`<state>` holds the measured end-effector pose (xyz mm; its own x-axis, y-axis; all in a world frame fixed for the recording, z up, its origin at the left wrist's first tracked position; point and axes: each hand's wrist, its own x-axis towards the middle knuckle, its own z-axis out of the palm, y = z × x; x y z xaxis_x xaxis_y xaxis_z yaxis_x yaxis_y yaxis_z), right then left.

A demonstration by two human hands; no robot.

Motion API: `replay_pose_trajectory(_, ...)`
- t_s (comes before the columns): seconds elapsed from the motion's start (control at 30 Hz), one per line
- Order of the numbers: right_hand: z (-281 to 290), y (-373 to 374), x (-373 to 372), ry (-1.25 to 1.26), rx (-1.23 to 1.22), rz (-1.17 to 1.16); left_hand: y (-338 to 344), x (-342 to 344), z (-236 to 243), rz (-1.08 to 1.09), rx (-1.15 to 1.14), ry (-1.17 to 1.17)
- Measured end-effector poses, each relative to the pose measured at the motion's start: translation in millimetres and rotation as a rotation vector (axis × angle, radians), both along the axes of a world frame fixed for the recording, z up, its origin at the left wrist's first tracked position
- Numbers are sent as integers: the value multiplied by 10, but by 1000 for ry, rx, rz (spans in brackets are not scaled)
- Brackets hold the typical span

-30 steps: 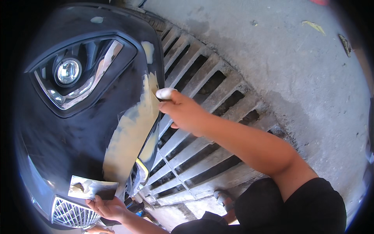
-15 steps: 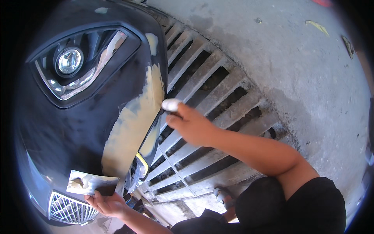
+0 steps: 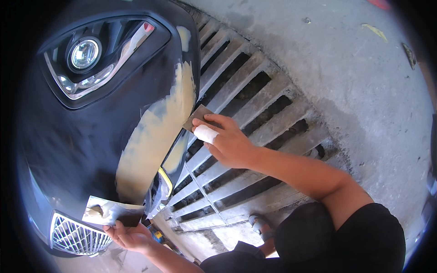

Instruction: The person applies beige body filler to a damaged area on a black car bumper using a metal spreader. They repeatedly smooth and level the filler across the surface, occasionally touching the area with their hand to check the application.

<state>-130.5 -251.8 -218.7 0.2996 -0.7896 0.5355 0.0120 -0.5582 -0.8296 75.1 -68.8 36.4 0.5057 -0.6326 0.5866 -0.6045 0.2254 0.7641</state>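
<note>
A black car bumper (image 3: 68, 150) with a round fog lamp (image 3: 84, 53) fills the left of the view. A long beige filler patch (image 3: 154, 136) runs down its right edge. My right hand (image 3: 225, 141), one finger wrapped in white tape, holds a small dark spreader (image 3: 196, 117) against the bumper edge beside the patch. My left hand (image 3: 129, 235) grips a flat metal plate (image 3: 111, 211) carrying a dab of filler, held low next to the bumper's grille (image 3: 77, 236).
A concrete drain grate (image 3: 255, 118) with dark slots lies under my right arm. Rough concrete ground (image 3: 355, 82) stretches to the right. My knee in black cloth (image 3: 346, 245) and a sandalled foot (image 3: 261, 225) sit at the bottom.
My right hand has slid down the bumper edge along the filler patch, and the spreader shows now. The left hand with the plate has stayed in place.
</note>
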Motion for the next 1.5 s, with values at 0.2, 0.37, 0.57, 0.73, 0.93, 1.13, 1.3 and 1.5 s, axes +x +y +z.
replay_pose_trajectory(0.2, -171, -90, 105, 4, -176, -5, 64, -17, -7, 69, -37, 1)
replay_pose_trajectory(0.37, -259, -84, 168, 44, -183, -10, 93, 8, 37, 133, -39, -26)
replay_pose_trajectory(0.57, -247, -107, 210, -19, -162, -32, 119, 95, 45, 129, -44, -44)
replay_pose_trajectory(0.73, -296, -108, 211, 43, -185, -17, 106, 61, 17, 148, -70, -5)
replay_pose_trajectory(0.93, -323, -93, 258, -11, -193, -45, 93, 77, 12, 129, -57, -43)
replay_pose_trajectory(1.13, -264, -70, 144, 45, -140, -12, 109, 99, 10, 130, -88, -10)
replay_pose_trajectory(1.3, -67, 24, 131, 98, -141, -64, 96, 71, 4, 101, -70, 1)
replay_pose_trajectory(1.5, 31, 31, 87, 134, -107, 55, 102, 65, -9, 121, -75, 0)
